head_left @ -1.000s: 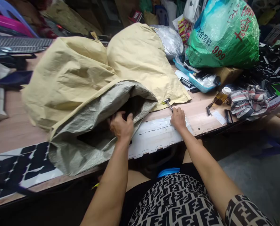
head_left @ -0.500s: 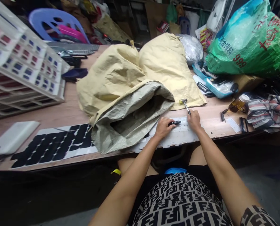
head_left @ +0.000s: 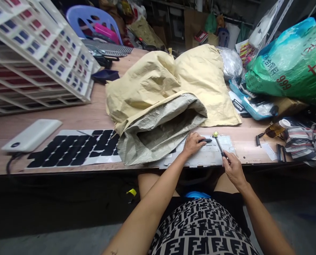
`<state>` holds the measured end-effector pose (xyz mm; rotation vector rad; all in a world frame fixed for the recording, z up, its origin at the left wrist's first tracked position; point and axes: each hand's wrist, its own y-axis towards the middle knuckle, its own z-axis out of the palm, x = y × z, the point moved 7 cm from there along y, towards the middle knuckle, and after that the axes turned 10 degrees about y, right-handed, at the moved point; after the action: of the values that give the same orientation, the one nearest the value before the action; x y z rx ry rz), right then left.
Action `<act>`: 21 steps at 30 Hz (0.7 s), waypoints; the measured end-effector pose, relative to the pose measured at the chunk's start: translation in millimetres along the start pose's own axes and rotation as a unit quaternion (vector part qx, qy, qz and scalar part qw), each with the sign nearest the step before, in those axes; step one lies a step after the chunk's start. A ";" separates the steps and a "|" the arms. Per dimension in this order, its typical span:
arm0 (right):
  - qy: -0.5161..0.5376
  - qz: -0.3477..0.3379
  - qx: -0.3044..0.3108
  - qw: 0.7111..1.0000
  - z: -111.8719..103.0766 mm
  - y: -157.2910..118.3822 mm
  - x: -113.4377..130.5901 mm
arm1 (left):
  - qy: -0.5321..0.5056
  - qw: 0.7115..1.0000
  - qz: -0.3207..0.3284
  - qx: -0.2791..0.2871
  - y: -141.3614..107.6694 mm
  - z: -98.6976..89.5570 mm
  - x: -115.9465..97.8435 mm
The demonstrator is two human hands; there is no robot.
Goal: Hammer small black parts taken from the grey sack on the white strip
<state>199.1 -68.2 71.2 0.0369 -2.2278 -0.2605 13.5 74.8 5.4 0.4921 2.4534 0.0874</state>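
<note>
My left hand [head_left: 192, 144] pinches a small black elongated piece [head_left: 206, 140] over a whitish board [head_left: 200, 154] at the table's front edge. The exact kind of this piece is too small to make out. In my right hand [head_left: 232, 168] is a small hammer [head_left: 218, 141], gripped by its handle, its yellowish head pointing away from me, just right of the black piece. Behind my left hand lies a large yellow woven sack [head_left: 147, 85], its grey-lined mouth gaping toward me.
A white plastic crate [head_left: 75, 76] leans at the left, with a white power bank [head_left: 32, 134] and a sheet of black stickers [head_left: 64, 148] nearer. On the right are a blue tray [head_left: 256, 112], an amber bottle [head_left: 274, 129], a striped cloth [head_left: 301, 143] and a green bag [head_left: 287, 67].
My right hand has drawn back toward me with the hammer, whose head now sits nearer the board. My left hand still holds the black piece. The camera view has shifted left.
</note>
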 end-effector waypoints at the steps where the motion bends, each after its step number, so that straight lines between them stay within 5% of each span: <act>1: 0.002 -0.001 -0.003 1.000 1.3 -1.2 0.4 | 0.001 1.000 0.001 -0.001 0.0 -0.2 -0.3; 17: 0.037 -0.015 0.043 0.998 28.1 5.7 5.4 | -0.006 1.000 -0.014 0.009 2.9 -3.1 -1.8; 21: -0.014 -0.017 0.021 1.000 23.6 32.8 -3.4 | -0.016 1.000 -0.017 0.005 5.9 -3.3 -2.1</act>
<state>184.9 -31.6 60.9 0.0950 -2.2621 -0.2353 15.0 79.7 10.3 0.4538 2.4305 0.0528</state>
